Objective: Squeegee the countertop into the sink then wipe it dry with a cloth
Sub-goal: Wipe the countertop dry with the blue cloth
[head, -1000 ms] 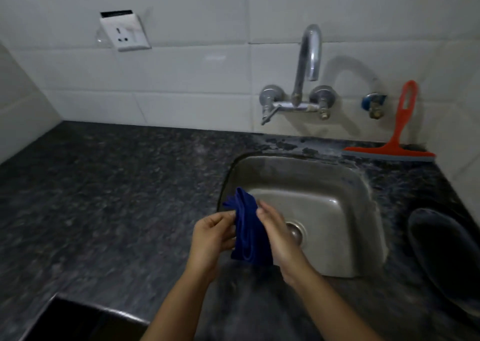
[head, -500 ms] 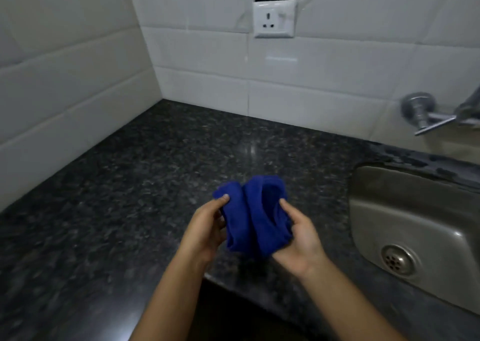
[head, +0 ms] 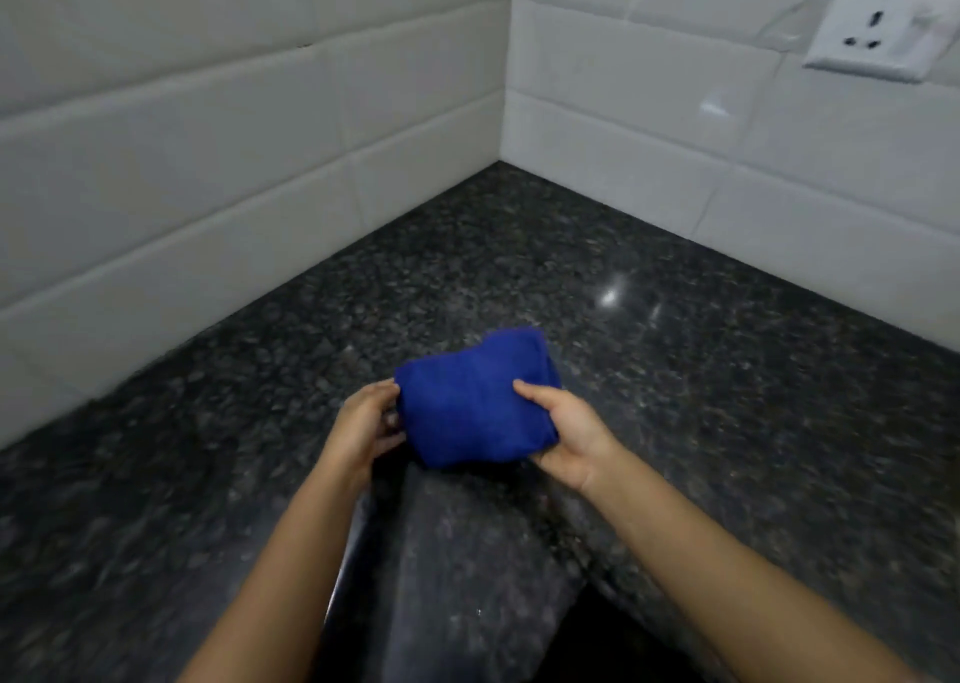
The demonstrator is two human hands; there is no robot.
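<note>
The blue cloth [head: 475, 401] is folded into a compact pad and sits between the two hands, in front of the inner corner of the dark speckled desk [head: 519, 245]. The left hand [head: 366, 425] holds the cloth's left edge, with the thumb at the upper left corner and the fingers curled against the side. The right hand [head: 566, 430] grips the cloth's right side, with the thumb lying on the top face and the fingers passing beneath. The hands are apart, separated by the width of the cloth. Whether the underside of the cloth touches the desk cannot be determined. White wall tiles [head: 234, 162] border the desk on two sides. A white socket [head: 878, 27] is mounted on the right-hand wall, well apart from the cloth.
</note>
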